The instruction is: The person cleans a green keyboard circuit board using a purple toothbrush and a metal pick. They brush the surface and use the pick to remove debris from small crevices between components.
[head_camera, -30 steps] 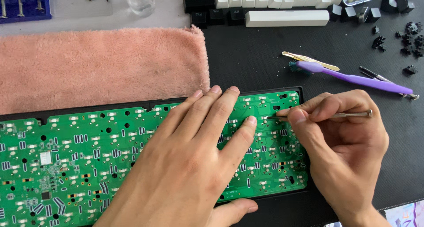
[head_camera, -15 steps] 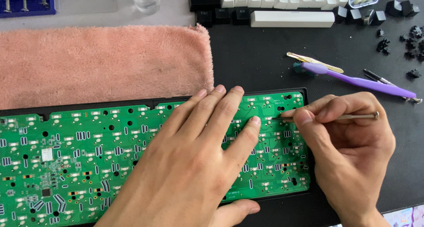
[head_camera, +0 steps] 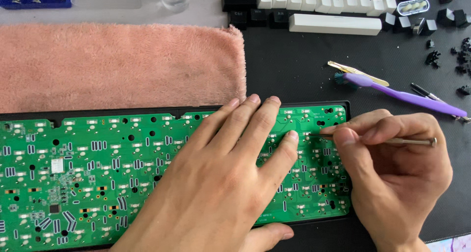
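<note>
A green keyboard circuit board lies in a black tray across the lower part of the head view. My left hand rests flat on it, fingers spread over its right half. My right hand pinches a thin metal tool between thumb and fingers. The tool lies nearly level and its tip touches the board near the upper right corner, close to my left little finger.
A pink towel lies behind the board on the left. On the black mat sit a purple toothbrush, gold tweezers, a white space bar, rows of keycaps and loose black switches.
The view has drifted slightly, so everything sits a little lower in frame. My right hand has shifted a touch with the tool still on the board. My left hand stays flat.
</note>
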